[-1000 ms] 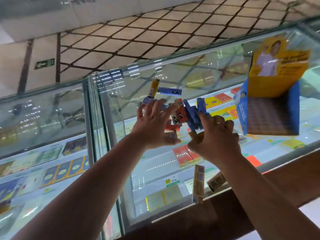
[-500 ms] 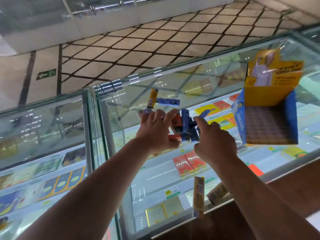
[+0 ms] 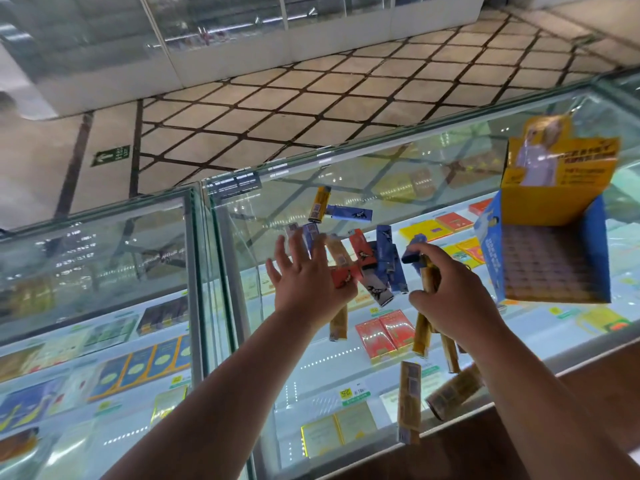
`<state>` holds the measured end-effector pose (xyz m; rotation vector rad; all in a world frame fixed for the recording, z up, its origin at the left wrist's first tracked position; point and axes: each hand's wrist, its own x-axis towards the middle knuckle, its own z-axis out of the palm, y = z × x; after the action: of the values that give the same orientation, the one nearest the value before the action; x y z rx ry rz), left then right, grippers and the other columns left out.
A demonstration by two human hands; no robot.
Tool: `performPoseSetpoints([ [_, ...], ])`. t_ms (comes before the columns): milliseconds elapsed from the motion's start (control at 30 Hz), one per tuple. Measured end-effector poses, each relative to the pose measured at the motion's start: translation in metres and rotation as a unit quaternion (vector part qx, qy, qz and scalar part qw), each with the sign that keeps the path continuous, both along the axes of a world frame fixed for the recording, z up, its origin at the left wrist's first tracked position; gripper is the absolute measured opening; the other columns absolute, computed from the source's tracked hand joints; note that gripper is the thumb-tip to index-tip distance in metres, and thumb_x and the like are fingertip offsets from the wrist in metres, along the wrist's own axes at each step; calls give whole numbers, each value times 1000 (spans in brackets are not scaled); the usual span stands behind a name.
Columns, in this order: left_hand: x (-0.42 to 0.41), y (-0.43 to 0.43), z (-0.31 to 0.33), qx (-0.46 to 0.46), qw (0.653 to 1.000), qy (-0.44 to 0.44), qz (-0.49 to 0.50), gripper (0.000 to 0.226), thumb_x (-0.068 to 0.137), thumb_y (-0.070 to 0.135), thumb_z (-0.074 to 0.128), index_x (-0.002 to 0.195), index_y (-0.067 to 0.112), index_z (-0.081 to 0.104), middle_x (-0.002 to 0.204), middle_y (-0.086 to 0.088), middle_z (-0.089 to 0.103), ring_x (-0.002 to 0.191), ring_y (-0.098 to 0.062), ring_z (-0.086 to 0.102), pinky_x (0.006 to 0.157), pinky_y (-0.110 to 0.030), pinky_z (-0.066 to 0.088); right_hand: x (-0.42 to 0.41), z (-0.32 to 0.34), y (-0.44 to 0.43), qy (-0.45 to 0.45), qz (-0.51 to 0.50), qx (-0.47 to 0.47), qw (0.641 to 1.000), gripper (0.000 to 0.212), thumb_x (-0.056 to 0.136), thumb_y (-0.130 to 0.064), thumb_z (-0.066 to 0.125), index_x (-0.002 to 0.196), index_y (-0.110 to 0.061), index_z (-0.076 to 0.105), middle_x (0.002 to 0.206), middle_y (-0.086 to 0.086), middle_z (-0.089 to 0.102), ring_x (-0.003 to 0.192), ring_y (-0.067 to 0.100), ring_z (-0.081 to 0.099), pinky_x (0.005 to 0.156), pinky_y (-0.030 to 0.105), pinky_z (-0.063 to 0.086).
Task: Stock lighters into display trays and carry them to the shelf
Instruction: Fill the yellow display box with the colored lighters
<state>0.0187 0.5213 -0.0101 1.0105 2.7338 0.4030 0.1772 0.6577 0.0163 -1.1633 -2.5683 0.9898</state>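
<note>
A loose heap of lighters (image 3: 372,268), blue, red and gold, lies on the glass counter top (image 3: 381,174). My left hand (image 3: 306,282) rests flat on the heap's left side with its fingers spread. My right hand (image 3: 446,289) grips a dark blue lighter (image 3: 414,252) and a gold one at the heap's right side. Two more lighters, a gold lighter (image 3: 320,203) and a blue lighter (image 3: 349,213), lie apart behind the heap. The yellow and blue display tray (image 3: 550,237) stands at the right with its gridded bottom bare.
More gold lighters (image 3: 408,396) lie near the counter's front edge, by the brown wooden ledge (image 3: 588,393). Packs and price tags fill the shelves under the glass. A metal seam (image 3: 199,271) splits the counter into two cases. Tiled floor lies beyond.
My left hand has opened and spread flat over the heap. My right hand has shifted right and lifted lighters from the pile, which now lies more spread out.
</note>
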Motion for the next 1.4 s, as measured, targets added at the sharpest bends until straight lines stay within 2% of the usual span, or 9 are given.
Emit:
performPoseSetpoints([
  [67, 0, 0, 1, -11, 999, -35, 29, 90, 82, 56, 58, 153, 27, 10, 161, -7, -4, 147, -36, -2, 118, -49, 7, 2, -1, -1, 11, -4, -6, 1000, 63, 72, -15, 67, 121, -49, 48, 75, -3, 50, 64, 13, 50, 51, 26, 31],
  [200, -2, 6, 3, 19, 999, -2, 39, 56, 85, 30, 58, 135, 19, 36, 145, -14, 24, 128, -38, 30, 104, -42, 31, 3, -3, -1, 26, -12, -19, 999, 63, 73, -13, 66, 121, -50, 48, 77, -3, 51, 64, 16, 52, 53, 29, 40],
  [333, -7, 14, 11, 4, 997, -21, 75, 52, 88, 19, 54, 135, 14, 35, 128, -17, 36, 117, -37, 40, 94, -40, 40, 2, -7, 0, 35, -11, -19, 999, 63, 73, -13, 67, 120, -51, 49, 82, -1, 51, 66, 17, 52, 54, 29, 42],
  [467, -4, 17, 12, 25, 995, -38, 83, 52, 90, 43, 51, 134, 19, 36, 128, -11, 36, 122, -34, 35, 96, -42, 38, 3, -8, 1, 44, -10, -28, 999, 62, 73, -13, 67, 115, -54, 48, 81, -1, 49, 65, 17, 52, 54, 29, 43],
  [600, 0, 17, 10, 22, 998, -22, 63, 68, 88, 64, 44, 141, 25, 28, 144, -7, 29, 133, -31, 27, 106, -45, 28, 4, -10, 2, 50, -11, -39, 998, 63, 73, -13, 67, 116, -54, 48, 82, 0, 49, 65, 17, 51, 55, 28, 40],
  [867, -4, 61, 19, -56, 994, -59, 77, 95, 81, 75, 43, 152, 18, 13, 159, -15, 10, 141, -41, 17, 109, -51, 24, 7, -7, 5, 54, -17, -43, 997, 63, 71, -12, 66, 112, -56, 49, 78, -4, 48, 63, 13, 49, 55, 26, 36],
  [1067, -11, 82, 24, -36, 987, -90, 126, 85, 81, 54, 60, 146, 16, 19, 139, -16, 30, 126, -37, 33, 95, -46, 36, 5, -9, 5, 55, -18, -48, 997, 65, 68, -13, 64, 103, -64, 45, 93, -7, 55, 73, 12, 54, 60, 27, 42],
  [1300, -9, 70, 19, -58, 995, -55, 58, 68, 86, 43, 66, 137, 12, 32, 130, -16, 42, 120, -36, 44, 90, -42, 45, 1, -10, 0, 60, -19, -45, 997, 62, 69, -13, 66, 117, -50, 52, 91, -9, 52, 75, 9, 52, 63, 28, 40],
  [1400, -7, 56, 19, -60, 998, -12, 15, 60, 87, 27, 66, 133, 11, 33, 124, -16, 50, 112, -36, 53, 75, -38, 43, -3, -10, -5, 71, -13, -44, 996, 62, 69, -13, 67, 116, -50, 52, 88, -7, 52, 72, 12, 53, 65, 33, 48],
])
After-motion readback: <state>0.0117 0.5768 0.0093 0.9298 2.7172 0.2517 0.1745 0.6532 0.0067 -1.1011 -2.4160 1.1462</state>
